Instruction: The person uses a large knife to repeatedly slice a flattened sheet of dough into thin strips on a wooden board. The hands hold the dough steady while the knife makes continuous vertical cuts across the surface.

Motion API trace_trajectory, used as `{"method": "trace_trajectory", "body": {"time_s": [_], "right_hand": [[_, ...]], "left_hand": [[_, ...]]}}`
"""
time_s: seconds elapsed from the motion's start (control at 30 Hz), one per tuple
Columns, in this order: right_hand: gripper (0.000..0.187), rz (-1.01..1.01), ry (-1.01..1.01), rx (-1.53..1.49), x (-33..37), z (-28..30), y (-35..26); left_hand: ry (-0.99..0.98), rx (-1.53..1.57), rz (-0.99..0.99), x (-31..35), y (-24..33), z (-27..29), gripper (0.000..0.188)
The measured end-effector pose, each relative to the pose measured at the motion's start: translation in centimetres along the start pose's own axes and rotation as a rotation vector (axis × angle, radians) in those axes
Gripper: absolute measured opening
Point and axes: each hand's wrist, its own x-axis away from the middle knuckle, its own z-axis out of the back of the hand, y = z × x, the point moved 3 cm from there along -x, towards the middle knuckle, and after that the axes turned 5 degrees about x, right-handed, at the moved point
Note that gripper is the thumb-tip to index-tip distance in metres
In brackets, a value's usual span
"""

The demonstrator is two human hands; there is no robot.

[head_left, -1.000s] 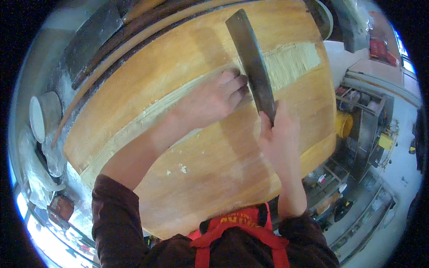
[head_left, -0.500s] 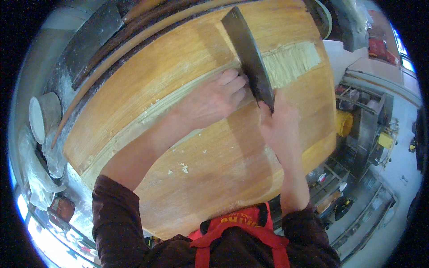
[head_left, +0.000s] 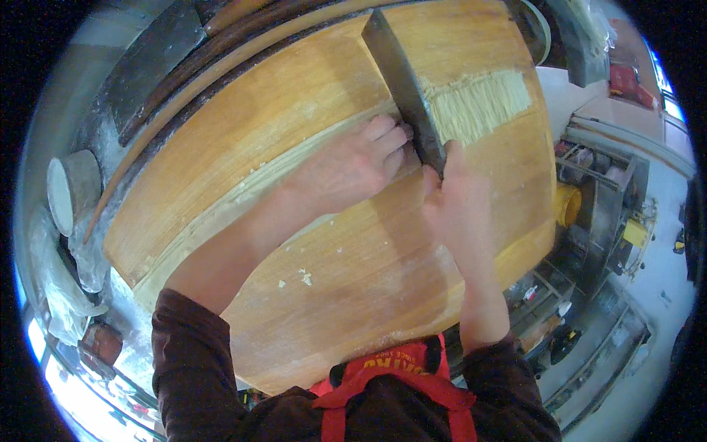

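A large wooden cutting board (head_left: 346, 287) fills the middle of the view. A long folded strip of pale dough (head_left: 294, 158) lies across it. My left hand (head_left: 346, 166) presses flat on the dough, fingertips against the flat of a broad cleaver (head_left: 401, 77). My right hand (head_left: 456, 202) grips the cleaver's handle, the blade standing edge-down on the dough. To the right of the blade lies a bunch of thin cut noodles (head_left: 479, 103).
A long wooden rolling pin (head_left: 243, 55) lies along the board's far edge. A round white container (head_left: 66, 188) and crumpled plastic bags (head_left: 62, 280) sit at the left. Metal shelving with a yellow object (head_left: 567, 206) is at the right. Dough crumbs (head_left: 302, 276) dot the board.
The cleaver and both hands have shifted slightly left along the dough strip, and the bunch of cut noodles to the right of the blade has grown.
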Motion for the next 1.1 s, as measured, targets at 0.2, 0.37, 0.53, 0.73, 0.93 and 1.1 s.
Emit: {"method": "trace_trajectory", "body": {"time_s": [0.2, 0.37, 0.53, 0.73, 0.93, 1.1], "right_hand": [[0.021, 0.138, 0.100, -0.105, 3.3, -0.3, 1.0], [0.023, 0.140, 0.019, 0.016, 3.6, -0.1, 1.2], [0.025, 0.118, 0.064, 0.024, 0.7, -0.4, -0.3], [0.022, 0.235, 0.203, -0.069, 2.0, -0.4, 1.0], [0.023, 0.127, 0.022, 0.023, 4.0, -0.1, 1.1], [0.027, 0.098, 0.041, 0.034, 1.2, -0.6, -0.5]], "left_hand": [[0.185, -0.003, -0.031, 0.4, 0.0, -0.3, 0.030], [0.166, 0.004, -0.037, 0.3, -0.1, 0.1, 0.031], [0.098, -0.055, -0.025, 0.3, 0.2, 0.4, 0.030], [0.059, 0.002, -0.030, 0.5, 0.1, 0.4, 0.031], [0.104, -0.033, -0.032, 0.7, 0.0, 0.1, 0.030], [0.152, -0.016, -0.041, 0.7, 0.0, -0.1, 0.031]]}}
